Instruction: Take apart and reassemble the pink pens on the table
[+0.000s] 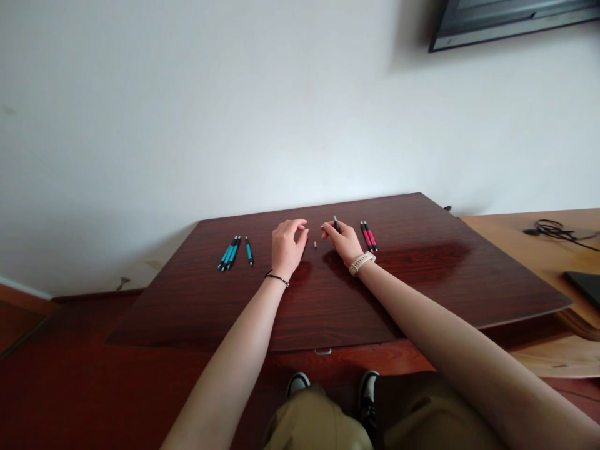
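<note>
My left hand (287, 247) hovers over the middle of the dark table with its fingers bent and the thumb apart from them. A bit of pink-red (307, 242) shows just under the thumb; whether it is touched is unclear. My right hand (343, 240) is closed on a black pen part (336, 224) with a pale tip, which sticks up between the fingers. Between my hands lies a small metallic piece (315, 245). Two pink-and-black pens (369, 236) rest side by side, right of my right hand.
Several blue-and-black pens (229, 253) lie grouped at the left, with a single blue pen (249, 252) beside them. The dark table (328, 312) meets a white wall. A wooden desk (506, 240) with a black cable (555, 230) adjoins at right. A screen (510, 25) hangs above.
</note>
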`<state>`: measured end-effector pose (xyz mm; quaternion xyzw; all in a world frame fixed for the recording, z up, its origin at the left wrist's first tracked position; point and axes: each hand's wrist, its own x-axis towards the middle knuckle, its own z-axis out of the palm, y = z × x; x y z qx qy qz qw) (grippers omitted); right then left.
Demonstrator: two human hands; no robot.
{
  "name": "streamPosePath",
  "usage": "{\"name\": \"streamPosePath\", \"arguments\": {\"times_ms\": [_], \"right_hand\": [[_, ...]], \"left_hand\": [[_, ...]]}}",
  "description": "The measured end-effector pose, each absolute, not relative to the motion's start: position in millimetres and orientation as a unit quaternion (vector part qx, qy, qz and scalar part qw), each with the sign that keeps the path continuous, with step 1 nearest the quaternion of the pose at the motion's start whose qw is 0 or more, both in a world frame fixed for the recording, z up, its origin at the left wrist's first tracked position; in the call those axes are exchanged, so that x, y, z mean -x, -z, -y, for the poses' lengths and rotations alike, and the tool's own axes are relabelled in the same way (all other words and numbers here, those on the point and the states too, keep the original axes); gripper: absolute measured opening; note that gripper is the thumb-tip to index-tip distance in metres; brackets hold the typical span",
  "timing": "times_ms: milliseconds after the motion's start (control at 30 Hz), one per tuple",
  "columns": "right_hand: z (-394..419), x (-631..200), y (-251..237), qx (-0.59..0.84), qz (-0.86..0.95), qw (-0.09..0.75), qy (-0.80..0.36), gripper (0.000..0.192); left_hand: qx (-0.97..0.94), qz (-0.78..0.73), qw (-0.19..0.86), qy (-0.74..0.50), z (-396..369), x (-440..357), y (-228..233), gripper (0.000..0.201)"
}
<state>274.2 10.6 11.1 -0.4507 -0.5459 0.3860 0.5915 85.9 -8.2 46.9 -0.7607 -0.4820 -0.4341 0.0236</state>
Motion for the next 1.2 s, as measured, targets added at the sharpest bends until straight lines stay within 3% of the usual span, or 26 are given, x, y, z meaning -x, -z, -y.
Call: {"name": "streamPosePath", "arguments": {"times_ms": [267,767,1100,1200], "right_hand": [[-3.7,-273.6,-16.5,0.432,0.602,0.566,-0.361,0.052],[5.0,-277.3,-21.3,0.38,0.664,0.545,-0.344,0.051],[9.3,-280.0,-21.2,0.377,0.673,0.527,-0.357,0.038],[8.0,-286.1,-19.0,0.424,0.672,0.521,-0.312,0.028]], "left_hand": [[0.779,0.415,-0.03,0.469,7.8,-89.4,-42.9,0.007],[0.786,0.386,-0.052,0.481,5.7,-90.5,-39.5,0.006],[0.792,0.375,-0.074,0.476,5.7,-89.1,-36.6,0.011],[0.794,0.377,-0.074,0.471,4.8,-88.2,-34.7,0.011]]}}
